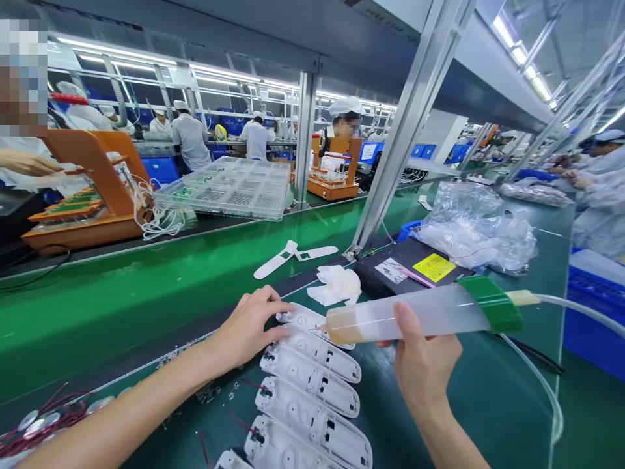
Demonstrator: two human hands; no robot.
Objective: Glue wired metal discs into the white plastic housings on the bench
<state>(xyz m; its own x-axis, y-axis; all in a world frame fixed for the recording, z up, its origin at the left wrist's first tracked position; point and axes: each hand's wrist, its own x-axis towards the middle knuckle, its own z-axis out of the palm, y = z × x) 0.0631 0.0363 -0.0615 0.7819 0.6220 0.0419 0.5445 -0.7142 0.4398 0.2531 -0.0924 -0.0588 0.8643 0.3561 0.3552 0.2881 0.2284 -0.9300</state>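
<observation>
Head view: taken from the person's head, facing forward and down over the workbench [390, 420].
Left hand [251, 326] and right hand [424, 361]: seen at close range from above and behind, with forearms [141, 404] cut off by the bottom edge.
Green belt [205, 273]: viewed at middle distance, on a slant.
Overhead shelf [234, 32]: caught from below, along the top.
Workers in white [190, 138]: shown small, far beyond the belt.

Green-capped syringe [442, 310] in right hand [426, 365]
</observation>
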